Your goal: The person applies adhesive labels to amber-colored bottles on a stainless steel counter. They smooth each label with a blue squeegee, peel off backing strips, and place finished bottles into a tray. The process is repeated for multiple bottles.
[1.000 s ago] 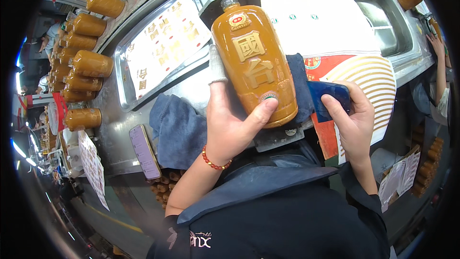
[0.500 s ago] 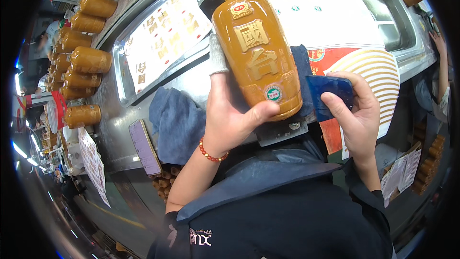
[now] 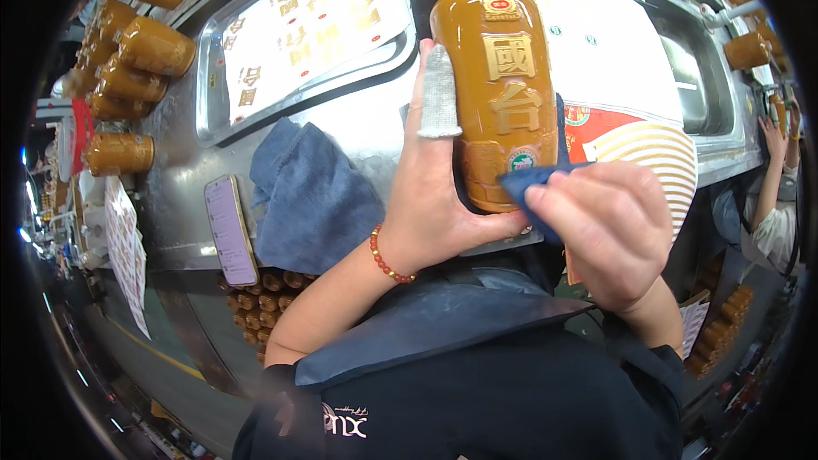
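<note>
A glossy amber-brown bottle [image 3: 486, 85] with raised gold characters and a clear glass neck lies tilted, neck pointing away from me. My left hand [image 3: 434, 187] grips its left side and base, thumb across the bottom; a grey knit sleeve [image 3: 440, 98] covers one finger. A round green-and-white sticker [image 3: 521, 159] sits low on the bottle's front. Pinched in my right hand [image 3: 609, 226] is a thin blue plastic scraper [image 3: 537, 204], its corner beside the sticker's lower edge. Whether the scraper touches the bottle I cannot tell exactly.
To the left, a metal tray [image 3: 209, 111] bears a sheet of gold characters [image 3: 319, 25]. Nearer are a blue cloth [image 3: 311, 196] and a phone [image 3: 230, 230]. Several brown bottles [image 3: 153, 47] stand far left. A sink [image 3: 707, 85] and another person's arm [image 3: 767, 170] are at right.
The scraper in my right hand has moved left to the bottle's lower front, by the sticker. The bottle now appears more upright and farther right in view.
</note>
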Demonstrator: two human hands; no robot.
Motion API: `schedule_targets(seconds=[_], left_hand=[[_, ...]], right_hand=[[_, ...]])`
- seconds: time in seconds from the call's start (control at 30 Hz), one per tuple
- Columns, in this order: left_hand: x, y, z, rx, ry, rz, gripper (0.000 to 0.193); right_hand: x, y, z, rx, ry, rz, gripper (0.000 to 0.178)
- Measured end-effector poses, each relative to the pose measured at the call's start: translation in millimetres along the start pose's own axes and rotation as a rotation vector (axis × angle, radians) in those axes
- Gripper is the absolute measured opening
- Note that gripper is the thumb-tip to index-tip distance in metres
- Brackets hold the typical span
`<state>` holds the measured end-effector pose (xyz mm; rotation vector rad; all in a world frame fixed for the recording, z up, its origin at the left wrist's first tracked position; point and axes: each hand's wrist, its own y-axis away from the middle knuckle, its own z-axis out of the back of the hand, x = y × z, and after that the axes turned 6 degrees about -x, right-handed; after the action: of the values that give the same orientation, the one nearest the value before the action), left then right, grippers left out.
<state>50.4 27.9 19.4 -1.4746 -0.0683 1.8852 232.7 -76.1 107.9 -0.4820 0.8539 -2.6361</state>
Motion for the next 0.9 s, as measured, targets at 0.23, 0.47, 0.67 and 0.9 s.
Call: schedule_targets(seconds=[0.23, 0.47, 0.67, 0.9], left_hand=[[5, -1, -5, -0.059, -0.011, -0.075, 0.133], [10, 1, -8, -0.109, 0.006, -0.097, 0.129], [7, -1, -7, -0.088, -0.036, -0.103, 0.144], [9, 1, 0, -0.047, 0.100, -0.059, 0.135]], right_hand=[[-8, -7, 0, 0.013, 0.015, 0.085, 0.041], [-8, -11, 2, 0.061, -0.030, 0.090, 0.040], [-7, -12, 7, 0.100, -0.063, 0.049, 0.039], [-11, -13, 16, 0.082, -0.116, -0.128, 0.036]])
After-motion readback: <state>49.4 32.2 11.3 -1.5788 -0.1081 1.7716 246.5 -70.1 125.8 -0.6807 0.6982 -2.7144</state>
